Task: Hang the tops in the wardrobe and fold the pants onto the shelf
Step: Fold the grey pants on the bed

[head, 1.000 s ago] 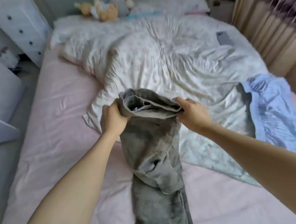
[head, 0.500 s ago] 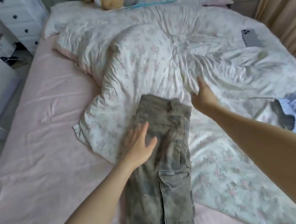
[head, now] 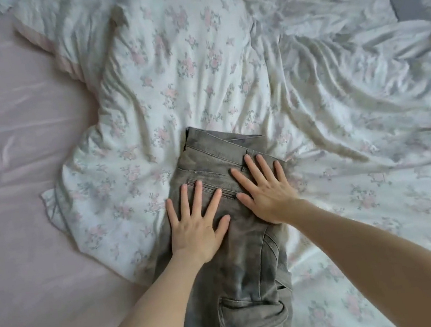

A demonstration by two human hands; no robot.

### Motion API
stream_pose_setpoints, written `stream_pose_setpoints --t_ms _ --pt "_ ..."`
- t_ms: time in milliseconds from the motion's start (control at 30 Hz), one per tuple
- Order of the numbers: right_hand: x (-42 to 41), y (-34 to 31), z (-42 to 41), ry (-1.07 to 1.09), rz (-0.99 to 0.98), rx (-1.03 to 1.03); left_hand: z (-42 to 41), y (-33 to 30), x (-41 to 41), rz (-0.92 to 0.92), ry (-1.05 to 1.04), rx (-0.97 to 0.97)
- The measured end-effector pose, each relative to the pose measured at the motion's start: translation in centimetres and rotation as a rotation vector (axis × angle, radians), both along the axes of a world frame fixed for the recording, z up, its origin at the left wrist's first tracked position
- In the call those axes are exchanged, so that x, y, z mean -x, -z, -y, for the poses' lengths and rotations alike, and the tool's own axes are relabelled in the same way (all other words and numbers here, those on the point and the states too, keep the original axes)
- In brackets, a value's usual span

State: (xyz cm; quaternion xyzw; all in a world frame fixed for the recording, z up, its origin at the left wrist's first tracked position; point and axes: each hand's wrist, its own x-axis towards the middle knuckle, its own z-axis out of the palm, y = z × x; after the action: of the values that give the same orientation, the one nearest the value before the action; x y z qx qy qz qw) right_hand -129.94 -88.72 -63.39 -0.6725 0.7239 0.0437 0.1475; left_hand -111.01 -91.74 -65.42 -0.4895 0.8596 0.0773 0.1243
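While both palms press flat, left hand (head: 194, 228) and right hand (head: 266, 193) fingers spread, the pants (head: 237, 256) run lengthwise back beneath the wrists; waistband just beyond fingertips.

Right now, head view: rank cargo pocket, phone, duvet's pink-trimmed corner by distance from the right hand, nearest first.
From the right hand, flat on the pants:
1. Cargo pocket, just below it on the pant leg.
2. Phone, upper right on the floral duvet.
3. Pink-trimmed corner, upper left. It and the phone lie similarly far; that order is tentative.
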Motion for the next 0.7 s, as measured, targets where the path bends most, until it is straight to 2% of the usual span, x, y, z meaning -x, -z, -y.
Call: stream_pose_setpoints --t_ms 100,133,233,300,367,433,500,533,567,600,633,667,700 --pt "1.2 -1.9 2.3 0.086 0.059 0.242 0.7 -0.9 -0.3 -0.027 0.024 -0.117" --pt "1.7 -2.6 3.2 0.132 0.073 0.248 1.0 -1.6 -0.4 -0.045 0.038 -0.172" --pt "2.4 -4.1 6.0 0.231 0.202 0.006 0.8 -3.0 -1.2 -0.124 0.116 -0.252" --pt "2.4 -4.4 7.3 0.216 0.156 -0.097 -1.0 -2.8 -1.8 -0.099 0.193 -0.214" --pt "2.3 -5.1 8.3 0.201 0.092 -0.133 -2.6 -2.2 -1.8 -0.02 0.224 -0.166" --pt "1.4 -6.2 8.6 0.167 0.112 -0.152 -2.8 -1.9 -1.3 0.026 0.206 -0.167" --pt "0.2 -7.4 7.7 0.107 0.07 -0.055 -2.0 -2.1 -1.0 0.009 0.204 -0.192" --pt "-0.8 -8.1 6.4 0.078 0.054 0.012 -1.9 -2.7 -1.4 -0.05 0.193 -0.219" --pt "-1.7 -8.7 4.9 0.062 0.064 0.074 -2.0 -3.7 -1.9 -0.209 0.139 -0.253" --pt "-2.7 -9.5 3.2 0.048 0.09 0.123 -2.3 -4.7 -2.5 -0.493 0.01 -0.285" --pt "-4.0 -10.3 1.0 0.02 0.125 0.157 -3.0 -5.8 -3.5 -0.788 -0.213 -0.278" --pt "-5.3 -10.7 -1.3 -0.021 0.169 0.196 -3.6 -6.9 -4.6 -1.023 -0.486 -0.19" --pt "-6.5 -10.8 -3.6 -0.075 0.207 0.233 -3.7 -8.1 -6.0 -1.198 -0.744 -0.078"
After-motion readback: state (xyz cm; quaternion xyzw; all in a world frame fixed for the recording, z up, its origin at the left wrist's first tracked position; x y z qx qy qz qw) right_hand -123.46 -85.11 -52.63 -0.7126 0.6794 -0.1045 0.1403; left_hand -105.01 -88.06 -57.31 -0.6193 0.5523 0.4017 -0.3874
